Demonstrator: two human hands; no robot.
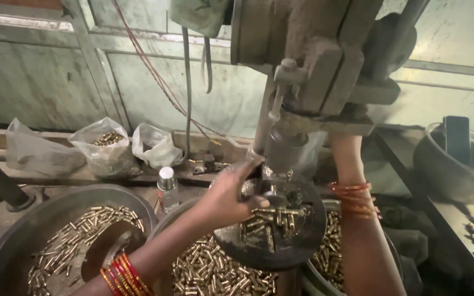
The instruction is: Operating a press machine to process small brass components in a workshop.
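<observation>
Fingers (248,174) of left hand (231,192) pinched on small brass piece at drill-press table (272,230). Pieces light, stiff, slick; grip by sides. Right hand hidden behind machine, state unclear.

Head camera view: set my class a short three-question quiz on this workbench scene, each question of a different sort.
1. True or false: the left hand rests on the round machine table.
2. Which lies in the big pan at left? A) brass pieces B) nails C) coins
3. What ties both wrists together in looks?

Key: 1 true; 2 A; 3 red and gold bangles. The right hand is hidden behind the machine.
</observation>
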